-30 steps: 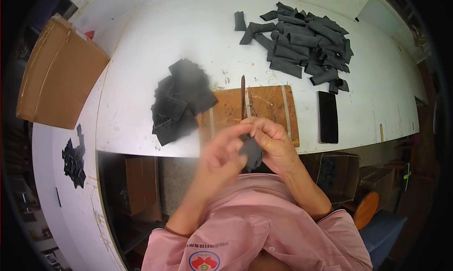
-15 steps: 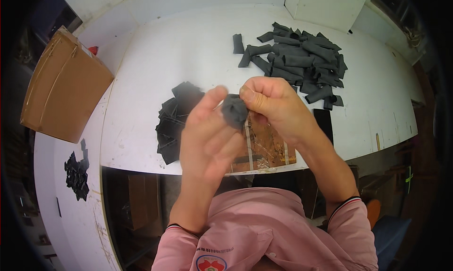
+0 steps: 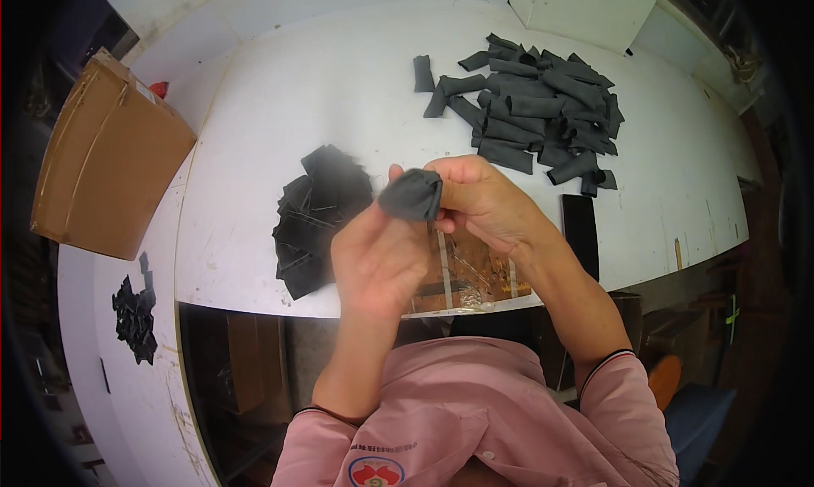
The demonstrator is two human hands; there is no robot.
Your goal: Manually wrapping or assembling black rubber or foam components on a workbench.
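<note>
While the right hand (image 3: 487,203) pinches dark cloth (image 3: 410,196), what the left hand (image 3: 379,265) grips or the cardboard box (image 3: 117,160) holds is unclear.

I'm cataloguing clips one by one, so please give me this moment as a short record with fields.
Left hand: against a dark grey soft piece; exact grip unclear
Right hand: pinching that piece's right side
Surface: white table
Near hands: brown board, partly hidden
Left of board: pile of flat black pieces
Right of board: black slab
Far right: heap of dark grey tubes
Far left: cardboard box
</note>
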